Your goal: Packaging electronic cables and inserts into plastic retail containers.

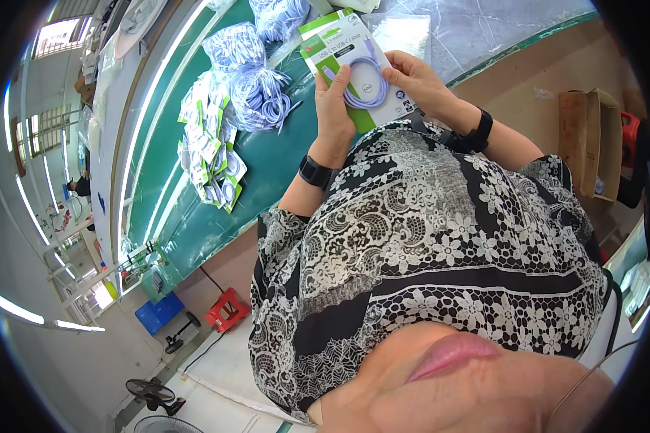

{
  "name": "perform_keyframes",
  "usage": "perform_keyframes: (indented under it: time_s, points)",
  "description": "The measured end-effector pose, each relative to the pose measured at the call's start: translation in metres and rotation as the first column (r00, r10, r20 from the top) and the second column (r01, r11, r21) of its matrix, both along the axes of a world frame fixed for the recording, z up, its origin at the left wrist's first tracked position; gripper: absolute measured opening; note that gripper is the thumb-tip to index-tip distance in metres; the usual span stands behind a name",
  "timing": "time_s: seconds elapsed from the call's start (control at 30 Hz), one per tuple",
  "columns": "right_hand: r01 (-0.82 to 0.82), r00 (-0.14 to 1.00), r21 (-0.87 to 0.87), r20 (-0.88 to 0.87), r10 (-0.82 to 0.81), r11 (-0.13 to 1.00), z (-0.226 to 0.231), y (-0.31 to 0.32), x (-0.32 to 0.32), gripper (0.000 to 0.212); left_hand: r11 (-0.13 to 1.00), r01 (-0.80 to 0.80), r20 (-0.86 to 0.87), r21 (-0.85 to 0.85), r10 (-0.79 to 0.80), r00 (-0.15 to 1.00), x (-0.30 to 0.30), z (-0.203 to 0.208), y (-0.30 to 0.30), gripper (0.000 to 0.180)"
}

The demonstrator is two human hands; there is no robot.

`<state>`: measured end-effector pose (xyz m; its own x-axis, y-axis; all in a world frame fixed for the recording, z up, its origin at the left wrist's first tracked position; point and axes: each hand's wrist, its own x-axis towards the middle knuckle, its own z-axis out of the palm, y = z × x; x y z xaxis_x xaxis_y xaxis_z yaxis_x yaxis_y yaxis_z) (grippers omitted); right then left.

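A white and green retail card [391, 103] carrying a coiled lilac charging cable [366, 60] is held up over the table's near edge. My left hand [334, 101] grips its left side, thumb on the front near a cable end. On the opposite side my right hand [420, 83] holds the card, with its thumb by the coil. The fingers behind the card are hidden. Left of my left hand lies a heap of similar carded cables [211, 148]. Beside that heap, bundles of loose lilac cables [258, 97] rest on the green tabletop [285, 162].
Bagged lilac cables [232, 47] sit farther back, with clear plastic bags [406, 35] behind my right hand. An open cardboard box [592, 137] stands at the right. Toward the lower left are a red stool [227, 310], a blue bin [159, 312] and a fan [150, 392].
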<state>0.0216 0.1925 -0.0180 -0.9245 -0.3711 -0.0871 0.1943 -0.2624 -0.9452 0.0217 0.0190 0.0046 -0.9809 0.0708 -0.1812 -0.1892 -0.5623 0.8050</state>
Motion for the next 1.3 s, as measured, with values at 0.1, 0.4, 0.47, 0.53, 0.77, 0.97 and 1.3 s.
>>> perform_keyframes:
  time_s: [0.1, 0.4, 0.47, 0.53, 0.77, 0.97, 1.3]
  points:
    - [0.006, 1.0, 0.12, -0.005, -0.005, 0.993, 0.002, 0.006, -0.012, 0.045, 0.998, 0.005, -0.045, -0.06, -0.008, 0.999, -0.002, -0.001, -0.001, 0.027]
    - [0.269, 0.907, 0.304, -0.4, -0.134, 0.914, 0.016, -0.013, -0.045, 0.053, 0.912, -0.026, -0.218, -0.41, -0.07, 0.973, -0.017, -0.009, -0.006, 0.031]
    - [0.322, 0.92, 0.401, -0.344, -0.184, 0.857, 0.035, -0.012, -0.048, 0.048, 0.811, -0.169, -0.305, -0.559, -0.011, 0.952, -0.026, -0.022, -0.019, 0.034]
    - [0.354, 0.915, 0.219, -0.28, -0.289, 0.909, 0.032, -0.007, -0.06, 0.054, 0.879, -0.077, -0.084, -0.47, 0.042, 0.996, -0.015, 0.007, -0.018, 0.037]
    - [0.341, 0.911, 0.109, -0.282, -0.3, 0.934, 0.054, -0.032, -0.062, 0.045, 0.997, 0.072, -0.214, 0.007, -0.068, 0.974, -0.012, 0.003, -0.026, 0.029]
    - [0.056, 0.967, 0.075, -0.253, -0.035, 0.996, 0.029, -0.04, -0.05, 0.046, 1.0, 0.021, -0.266, -0.01, -0.023, 0.964, -0.012, 0.004, -0.032, 0.026]
    - [0.156, 0.979, 0.408, -0.186, -0.086, 0.9, 0.012, 0.033, -0.116, 0.025, 0.999, -0.045, -0.164, 0.004, 0.046, 0.985, -0.018, -0.002, -0.056, 0.031]
